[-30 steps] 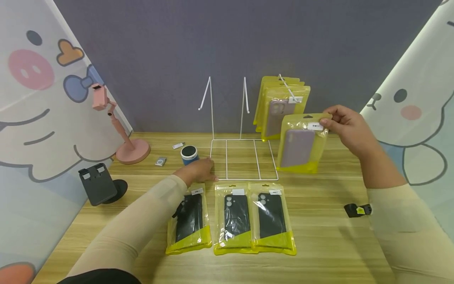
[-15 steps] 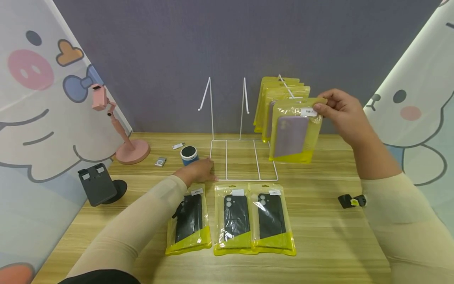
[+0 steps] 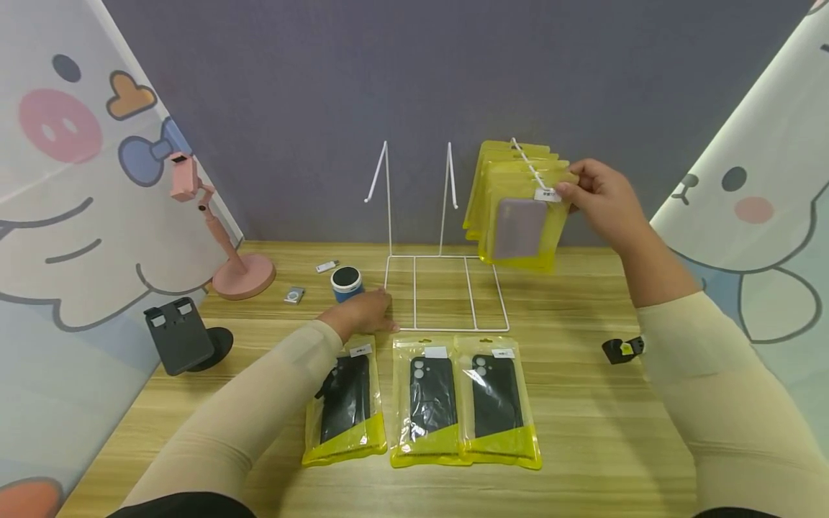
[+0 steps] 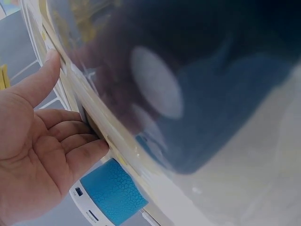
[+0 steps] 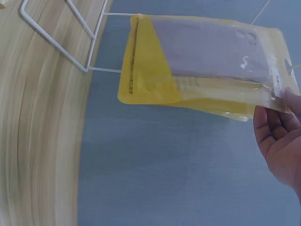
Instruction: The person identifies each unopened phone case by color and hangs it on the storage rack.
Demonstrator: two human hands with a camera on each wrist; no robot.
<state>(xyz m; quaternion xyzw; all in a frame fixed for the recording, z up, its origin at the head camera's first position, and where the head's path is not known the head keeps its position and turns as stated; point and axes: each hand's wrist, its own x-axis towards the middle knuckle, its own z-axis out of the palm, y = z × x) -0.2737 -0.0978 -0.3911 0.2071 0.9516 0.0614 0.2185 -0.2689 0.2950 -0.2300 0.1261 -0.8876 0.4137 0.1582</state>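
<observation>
The place looks like a small staged shop counter for phone accessories: a wooden table (image 3: 583, 446) before a grey wall, flanked by cartoon-printed banners (image 3: 71, 187). A white wire display rack (image 3: 447, 288) carries hanging yellow packets of phone cases (image 3: 518, 208), more packets (image 3: 466, 399) lie in a row, and phone stands, pink (image 3: 223, 237) and black (image 3: 184, 338), wait at the side

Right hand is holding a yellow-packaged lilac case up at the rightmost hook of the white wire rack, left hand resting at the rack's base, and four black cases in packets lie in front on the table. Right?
Not quite: three packets of black cases lie in front, not four, as the head view shows. The rest holds: the right hand holds the lilac case packet at the rightmost hook of the white wire rack, and the left hand rests at its base.
</observation>
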